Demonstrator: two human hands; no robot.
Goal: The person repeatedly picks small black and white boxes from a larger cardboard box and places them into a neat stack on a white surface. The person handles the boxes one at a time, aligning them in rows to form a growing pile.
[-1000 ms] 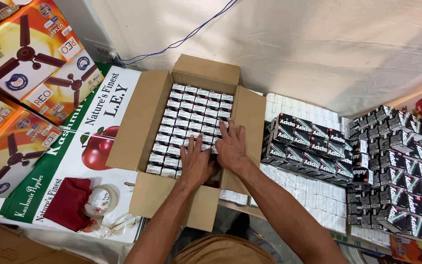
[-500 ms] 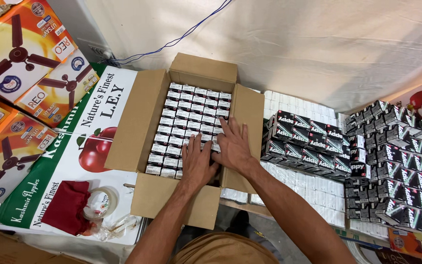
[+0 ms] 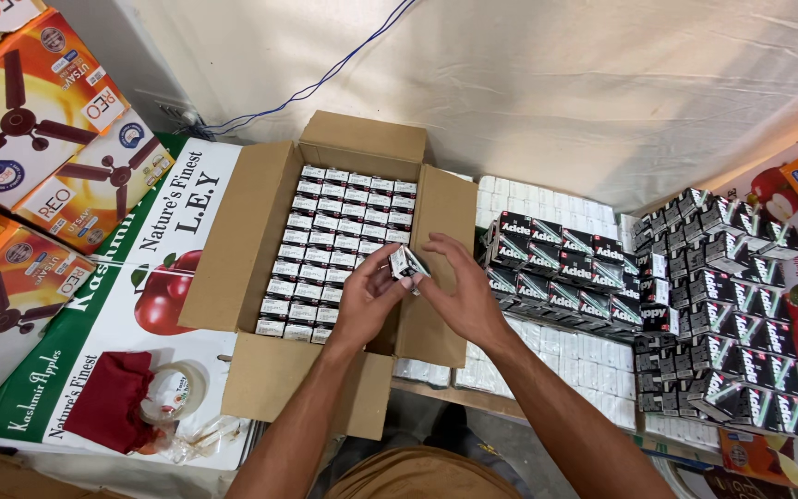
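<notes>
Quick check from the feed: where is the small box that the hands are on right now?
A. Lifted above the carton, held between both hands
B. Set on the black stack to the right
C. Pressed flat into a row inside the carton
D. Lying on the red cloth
A: both the left hand and right hand pinch the small box above the open carton, clear of the packed rows.

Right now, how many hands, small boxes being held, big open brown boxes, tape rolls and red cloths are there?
Hands: 2 (left hand, right hand)
Small box held between them: 1
Open brown box: 1
Tape roll: 1
Red cloth: 1
Total: 6
</notes>
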